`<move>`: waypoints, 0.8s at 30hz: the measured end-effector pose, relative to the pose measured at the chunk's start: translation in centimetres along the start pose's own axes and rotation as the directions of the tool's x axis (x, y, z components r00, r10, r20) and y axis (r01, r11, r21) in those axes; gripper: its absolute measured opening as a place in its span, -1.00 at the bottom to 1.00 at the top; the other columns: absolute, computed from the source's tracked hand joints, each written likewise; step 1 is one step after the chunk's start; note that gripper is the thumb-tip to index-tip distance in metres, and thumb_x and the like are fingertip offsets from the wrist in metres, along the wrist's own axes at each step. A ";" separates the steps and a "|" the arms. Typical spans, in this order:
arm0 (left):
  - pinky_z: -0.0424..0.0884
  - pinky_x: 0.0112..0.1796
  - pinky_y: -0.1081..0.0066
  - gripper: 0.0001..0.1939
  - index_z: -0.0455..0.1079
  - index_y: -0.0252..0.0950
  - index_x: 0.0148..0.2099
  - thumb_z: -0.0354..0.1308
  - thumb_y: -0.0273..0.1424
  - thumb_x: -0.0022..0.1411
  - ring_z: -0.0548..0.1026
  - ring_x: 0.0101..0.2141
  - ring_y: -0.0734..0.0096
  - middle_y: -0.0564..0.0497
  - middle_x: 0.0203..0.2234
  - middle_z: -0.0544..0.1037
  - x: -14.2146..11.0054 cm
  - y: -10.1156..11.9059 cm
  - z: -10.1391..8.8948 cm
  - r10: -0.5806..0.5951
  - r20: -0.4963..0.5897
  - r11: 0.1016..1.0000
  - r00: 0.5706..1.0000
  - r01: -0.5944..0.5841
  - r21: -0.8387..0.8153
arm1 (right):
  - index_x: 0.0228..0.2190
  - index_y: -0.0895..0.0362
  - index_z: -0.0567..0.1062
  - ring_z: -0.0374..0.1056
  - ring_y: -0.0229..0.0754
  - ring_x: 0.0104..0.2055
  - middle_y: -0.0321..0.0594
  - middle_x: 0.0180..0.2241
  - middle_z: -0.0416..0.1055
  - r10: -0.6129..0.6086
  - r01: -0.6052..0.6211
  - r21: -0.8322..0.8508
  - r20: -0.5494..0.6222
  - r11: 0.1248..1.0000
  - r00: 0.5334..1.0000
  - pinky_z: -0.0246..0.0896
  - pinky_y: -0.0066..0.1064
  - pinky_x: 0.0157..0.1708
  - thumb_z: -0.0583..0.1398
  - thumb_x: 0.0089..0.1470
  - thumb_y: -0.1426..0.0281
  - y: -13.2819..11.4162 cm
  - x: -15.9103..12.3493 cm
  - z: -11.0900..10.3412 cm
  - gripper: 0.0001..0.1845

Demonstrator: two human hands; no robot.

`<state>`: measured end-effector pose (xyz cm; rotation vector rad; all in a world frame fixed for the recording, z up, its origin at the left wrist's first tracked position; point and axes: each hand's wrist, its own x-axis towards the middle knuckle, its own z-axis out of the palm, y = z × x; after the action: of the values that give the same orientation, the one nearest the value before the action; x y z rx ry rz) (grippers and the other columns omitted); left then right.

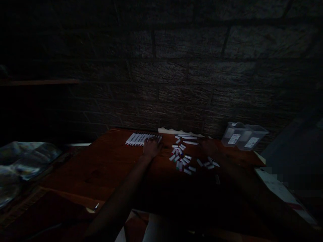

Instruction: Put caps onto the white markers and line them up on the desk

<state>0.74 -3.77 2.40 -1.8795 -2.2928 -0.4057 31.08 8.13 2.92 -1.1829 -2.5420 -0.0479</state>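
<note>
A row of white markers lies side by side at the back of the wooden table. My left hand rests over the right end of this row, its fingers stretched out across the last markers. Further right, my right hand reaches beside a few loose white marker barrels; its fingers are lost in the dark, and whether it holds anything does not show. Between and in front of the hands, several short marker caps with coloured ends are scattered. Another small group of caps lies below my right hand.
Two clear plastic containers with white labels stand at the table's back right corner. A pale wavy-edged strip lies along the brick wall. Plastic bags are off the left side of the wooden table. The scene is very dim.
</note>
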 end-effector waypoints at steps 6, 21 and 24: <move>0.18 0.12 0.16 -0.58 0.35 -0.21 0.17 -0.04 -0.20 0.36 0.39 0.08 0.17 -0.13 0.05 0.50 -0.6 2.3 -1.2 0.199 -0.177 0.964 0.964 -0.225 -0.143 | -0.14 0.04 0.56 0.40 -0.05 -0.01 -0.13 -0.13 0.54 -0.046 0.060 0.100 -0.136 0.993 0.990 0.30 -0.13 0.01 0.12 0.21 0.37 -0.7 -4.1 -0.4 -0.75; 0.32 -0.09 0.26 -0.74 0.53 -0.18 -0.05 0.10 -0.23 0.32 0.51 -0.15 0.30 0.00 -0.23 0.64 -1.3 5.4 -0.7 0.645 -0.274 0.682 0.713 -0.699 -0.213 | -0.02 0.07 0.50 0.30 -0.03 -0.02 -0.15 -0.07 0.51 -0.194 0.274 0.185 -0.362 0.944 0.912 0.19 -0.14 0.03 0.12 0.24 0.33 -6.0 -5.0 -0.2 -0.69; 0.33 -0.10 0.25 -0.73 0.56 -0.18 -0.09 0.10 -0.21 0.31 0.52 -0.19 0.27 -0.02 -0.27 0.64 -0.9 4.7 -0.7 0.510 -0.311 0.805 0.802 -0.572 -0.159 | 0.17 0.14 0.31 0.19 0.04 0.14 -0.03 0.12 0.35 -0.108 0.209 0.187 -0.442 0.960 0.891 0.10 -0.08 0.15 0.13 0.22 0.24 -5.8 -5.0 -0.3 -0.48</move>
<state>5.45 -3.94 3.35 -2.3286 -1.4916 -0.8131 29.82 0.59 2.28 -0.7702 -2.1760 -0.0447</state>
